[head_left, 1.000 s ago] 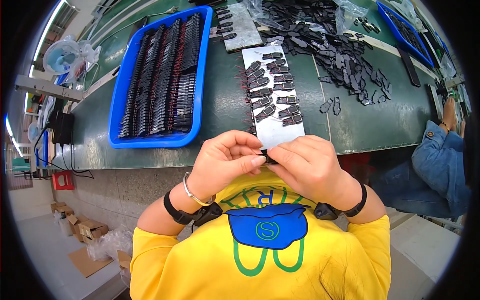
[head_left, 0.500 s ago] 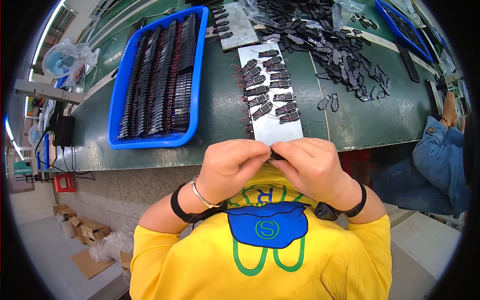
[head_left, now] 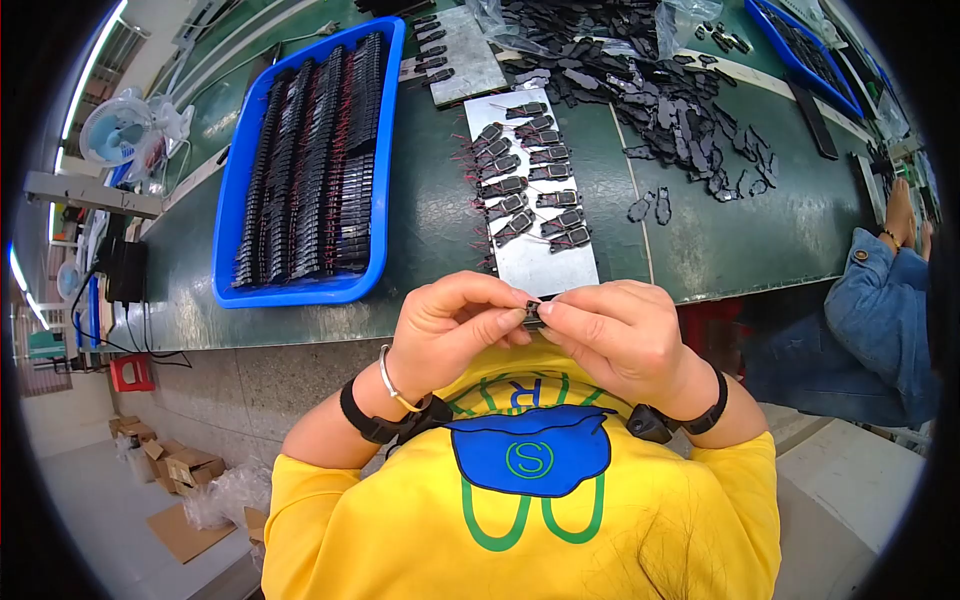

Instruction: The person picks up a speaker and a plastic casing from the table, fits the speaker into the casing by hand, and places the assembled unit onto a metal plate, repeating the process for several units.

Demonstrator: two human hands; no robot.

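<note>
Between both sets of fingertips, at the table's front edge, is a small black part [head_left: 533, 309] with a lighter spot on it; most of it is covered by fingers. My left hand [head_left: 452, 332] pinches its left side, thumb and index finger closed. From the other side my right hand [head_left: 622, 332] grips it with thumb and index finger. Just beyond my hands lies a pale metal plate [head_left: 548, 274]. Two uneven rows of small black speaker-like modules [head_left: 557, 199] with thin red and dark wires rest on it.
A blue tray [head_left: 290, 297] packed with rows of black modules stands left. Behind the plate lies another metal plate [head_left: 466, 68]. Loose flat black pieces [head_left: 690, 125] are heaped at the back right. Another person's denim sleeve [head_left: 872, 300] is at the right edge.
My fingers have spread slightly around the small black part, which shows more now. My left wrist has turned a little, and the whole view has shifted slightly.
</note>
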